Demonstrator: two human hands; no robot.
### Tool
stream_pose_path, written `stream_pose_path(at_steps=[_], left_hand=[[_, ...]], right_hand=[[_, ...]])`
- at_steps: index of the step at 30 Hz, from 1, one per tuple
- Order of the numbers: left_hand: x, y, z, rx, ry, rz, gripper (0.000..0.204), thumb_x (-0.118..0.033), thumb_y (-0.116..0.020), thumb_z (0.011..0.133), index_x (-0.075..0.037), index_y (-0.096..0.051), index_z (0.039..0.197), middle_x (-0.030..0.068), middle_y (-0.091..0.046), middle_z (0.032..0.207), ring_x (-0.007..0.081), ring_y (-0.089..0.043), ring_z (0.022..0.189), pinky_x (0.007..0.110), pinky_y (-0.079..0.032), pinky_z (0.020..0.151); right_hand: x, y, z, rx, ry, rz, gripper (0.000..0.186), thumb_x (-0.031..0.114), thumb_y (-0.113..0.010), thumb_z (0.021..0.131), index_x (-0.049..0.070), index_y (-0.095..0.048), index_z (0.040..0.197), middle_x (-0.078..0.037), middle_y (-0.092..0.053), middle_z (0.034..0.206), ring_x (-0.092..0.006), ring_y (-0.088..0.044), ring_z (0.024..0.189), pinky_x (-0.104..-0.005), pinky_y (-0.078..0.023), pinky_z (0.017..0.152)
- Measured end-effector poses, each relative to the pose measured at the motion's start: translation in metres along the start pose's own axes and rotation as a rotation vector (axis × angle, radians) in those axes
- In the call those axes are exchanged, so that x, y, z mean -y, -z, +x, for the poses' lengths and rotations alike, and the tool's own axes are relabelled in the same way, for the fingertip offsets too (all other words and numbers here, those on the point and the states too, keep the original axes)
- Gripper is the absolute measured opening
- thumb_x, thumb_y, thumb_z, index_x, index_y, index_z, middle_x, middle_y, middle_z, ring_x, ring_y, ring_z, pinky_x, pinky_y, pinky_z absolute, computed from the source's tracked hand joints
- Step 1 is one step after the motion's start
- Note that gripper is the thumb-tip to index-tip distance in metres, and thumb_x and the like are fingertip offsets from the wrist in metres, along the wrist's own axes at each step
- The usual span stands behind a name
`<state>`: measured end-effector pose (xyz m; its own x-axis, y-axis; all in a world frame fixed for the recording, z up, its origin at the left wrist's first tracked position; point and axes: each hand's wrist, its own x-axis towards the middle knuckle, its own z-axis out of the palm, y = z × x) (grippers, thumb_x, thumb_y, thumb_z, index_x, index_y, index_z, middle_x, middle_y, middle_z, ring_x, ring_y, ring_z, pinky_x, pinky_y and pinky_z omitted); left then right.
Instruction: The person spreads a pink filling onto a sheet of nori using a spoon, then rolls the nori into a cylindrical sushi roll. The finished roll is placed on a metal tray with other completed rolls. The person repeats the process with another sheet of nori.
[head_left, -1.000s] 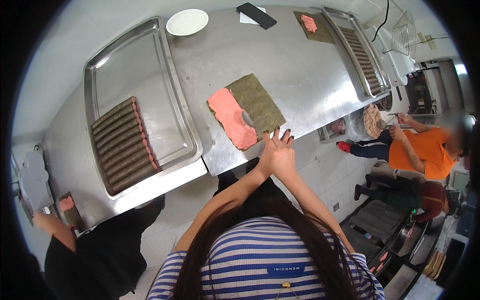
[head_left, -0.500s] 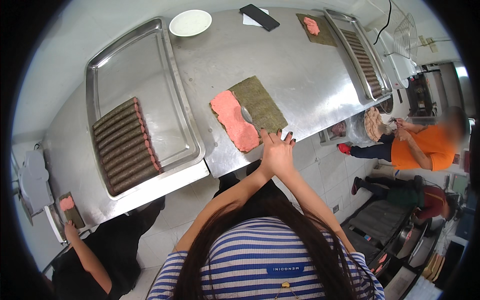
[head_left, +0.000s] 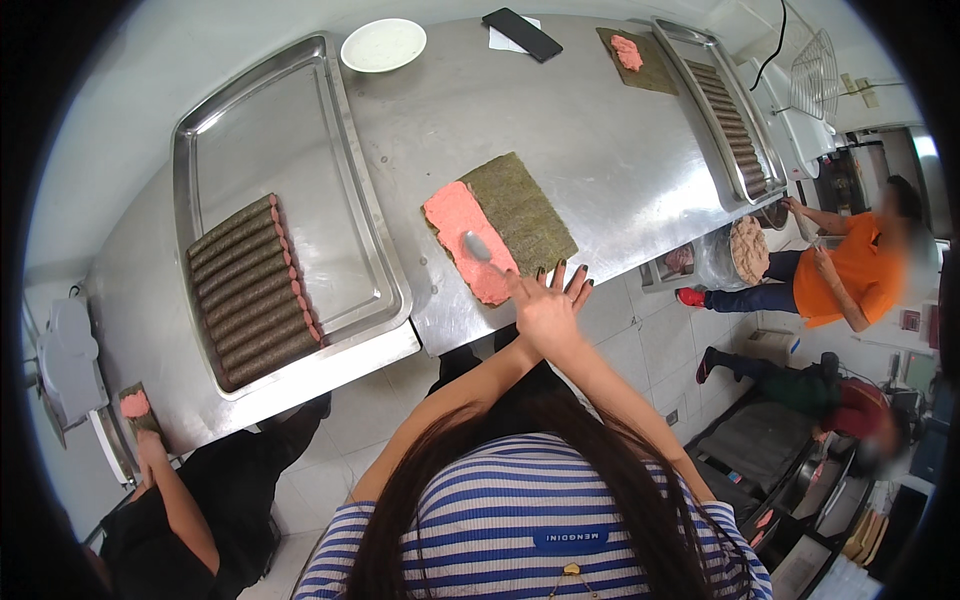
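A dark green seaweed sheet [head_left: 520, 205] lies on the steel table, pink paste [head_left: 455, 210] spread over its left half. My right hand [head_left: 542, 315] is closed on a metal spoon [head_left: 476, 246], whose bowl rests on the paste. My left hand [head_left: 568, 282], mostly behind my right one, has its fingers spread at the sheet's near right corner. To the left, a large steel tray [head_left: 355, 180] holds a row of several seaweed rolls [head_left: 245, 290] with pink ends.
At the back are a white plate [head_left: 383, 44], black phone [head_left: 522, 34] and another pasted sheet [head_left: 650, 75]. A second tray [head_left: 700, 60] of rolls stands right. A co-worker [head_left: 180, 510] works at lower left; two people [head_left: 840, 280] are at right beside a bowl [head_left: 748, 250].
The spoon has moved leftward onto the middle of the paste, with my right hand. The lower-left co-worker's hand has moved onto their small sheet. The people at right have shifted.
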<state>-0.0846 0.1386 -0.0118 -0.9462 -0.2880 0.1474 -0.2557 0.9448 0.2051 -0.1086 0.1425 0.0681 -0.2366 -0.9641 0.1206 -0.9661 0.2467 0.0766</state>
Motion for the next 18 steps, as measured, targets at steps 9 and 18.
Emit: stream_pose_path(at_steps=[9,18], left_hand=[[0.000,-0.004,-0.002,-0.017,0.009,0.033,0.062,-0.033,-0.045,0.088,-0.011,-0.032,0.145,0.0146,-0.021,0.154,0.0450,-0.020,0.138,0.064,-0.021,0.105],[0.003,-0.004,-0.001,-0.022,0.008,0.070,0.064,-0.033,-0.045,0.088,-0.011,-0.030,0.146,0.0150,-0.020,0.154,0.0449,-0.020,0.138,0.064,-0.021,0.105]], right_hand=[[-0.008,-0.010,-0.014,0.001,-0.093,0.309,0.030,0.014,-0.052,0.081,0.009,-0.064,0.107,-0.027,-0.062,0.110,-0.0596,-0.042,0.118,-0.0811,-0.014,0.092],[-0.017,0.009,-0.028,0.078,-0.015,0.467,0.039,0.014,-0.051,0.081,0.005,-0.058,0.118,-0.031,-0.050,0.127,-0.0610,-0.028,0.128,-0.0787,-0.011,0.097]])
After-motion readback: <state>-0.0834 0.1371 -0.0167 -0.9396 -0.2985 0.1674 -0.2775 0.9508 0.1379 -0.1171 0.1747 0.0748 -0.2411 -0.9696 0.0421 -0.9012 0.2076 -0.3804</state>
